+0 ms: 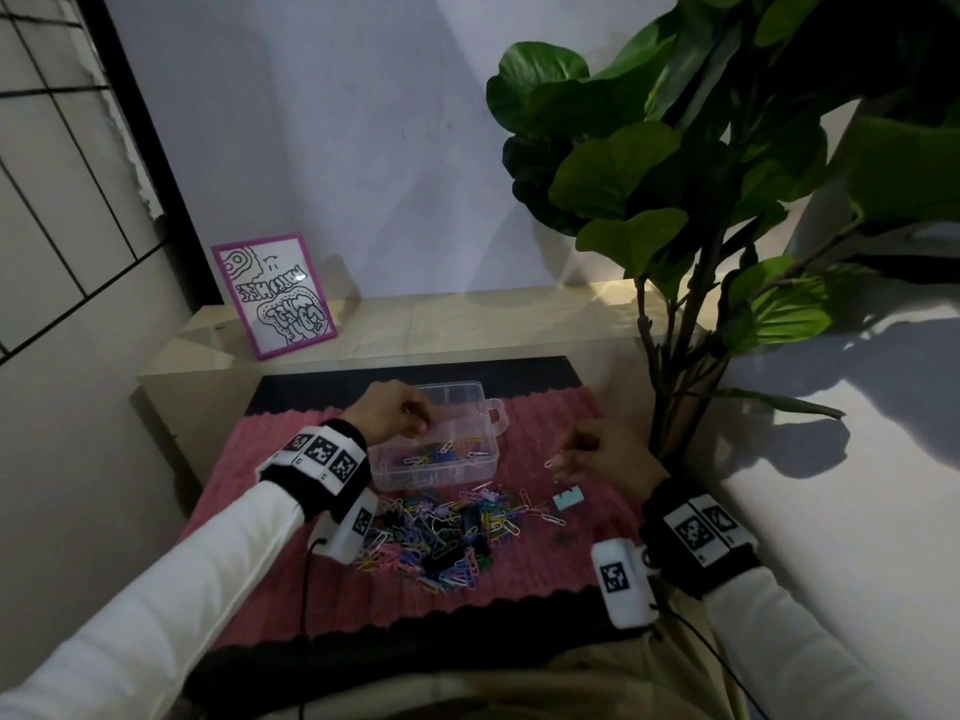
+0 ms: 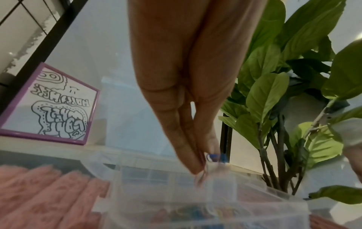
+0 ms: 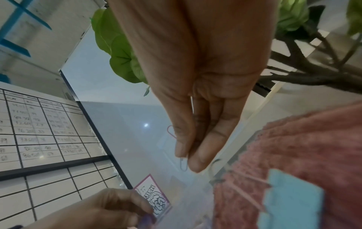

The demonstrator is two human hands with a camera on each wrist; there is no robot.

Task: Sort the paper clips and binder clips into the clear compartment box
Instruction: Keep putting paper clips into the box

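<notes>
Now the clear compartment box (image 1: 457,462) stands on the pink mat (image 1: 545,574), with a loose clip pile (image 1: 447,537) just before it. Over it, the left hand (image 1: 395,410) pinches a clip; the right hand (image 1: 597,457) pinches paper clips (image 3: 183,164) near a blue binder clip (image 1: 567,498). Behind stand a framed drawing (image 1: 275,293) and a plant (image 1: 675,200).

One box, one heap, two hands

One clear compartment box (image 1: 437,462); one light-blue binder clip (image 1: 567,498) apart; loose paper clips (image 1: 441,532) too many to count; two hands; one framed picture (image 1: 274,294); one plant (image 1: 717,163).
</notes>
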